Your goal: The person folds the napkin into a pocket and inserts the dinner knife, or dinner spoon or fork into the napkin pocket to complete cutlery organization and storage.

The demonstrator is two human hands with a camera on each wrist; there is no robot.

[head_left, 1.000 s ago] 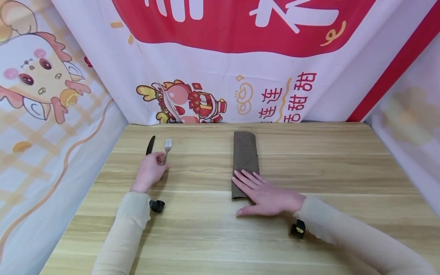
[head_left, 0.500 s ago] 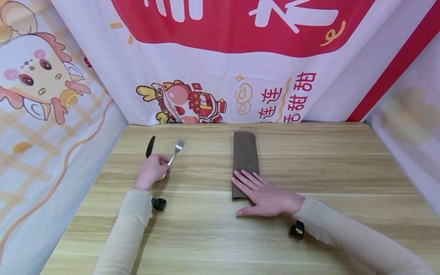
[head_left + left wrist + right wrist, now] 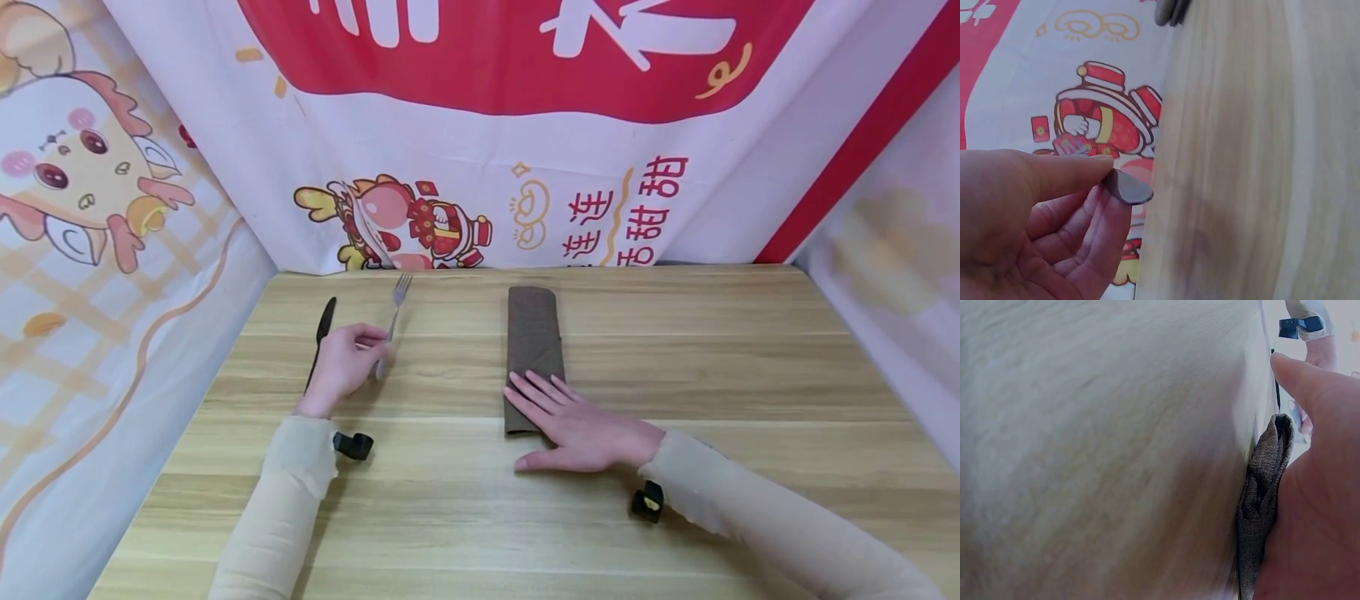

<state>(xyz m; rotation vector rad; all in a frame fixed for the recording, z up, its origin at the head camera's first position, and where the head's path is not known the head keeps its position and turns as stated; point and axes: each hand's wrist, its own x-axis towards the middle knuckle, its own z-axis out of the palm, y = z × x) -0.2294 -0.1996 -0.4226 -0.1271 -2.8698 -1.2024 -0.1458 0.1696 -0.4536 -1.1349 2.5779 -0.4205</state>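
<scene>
My left hand (image 3: 347, 360) pinches a silver fork (image 3: 401, 292) between thumb and fingers, tines toward the back of the table. In the left wrist view, the rounded end of the fork's handle (image 3: 1132, 190) sticks out past the fingertips and looks raised off the wood. A black table knife (image 3: 326, 320) lies just left of that hand, its lower part partly covered by it. My right hand (image 3: 588, 427) rests with fingers spread on the near part of a folded grey-brown cloth napkin (image 3: 534, 329). The napkin's layered folded edge (image 3: 1259, 494) shows beneath the palm in the right wrist view.
Everything lies on a light wooden table (image 3: 450, 500). A printed white and red cloth (image 3: 480, 133) hangs along its back edge, and more cloth hangs at both sides. Small black cameras (image 3: 354, 447) sit on both wrists.
The fork, held in my left hand, has moved right and away from the knife; its tines swung right and now sit farther back. My right hand and the napkin stay in place.
</scene>
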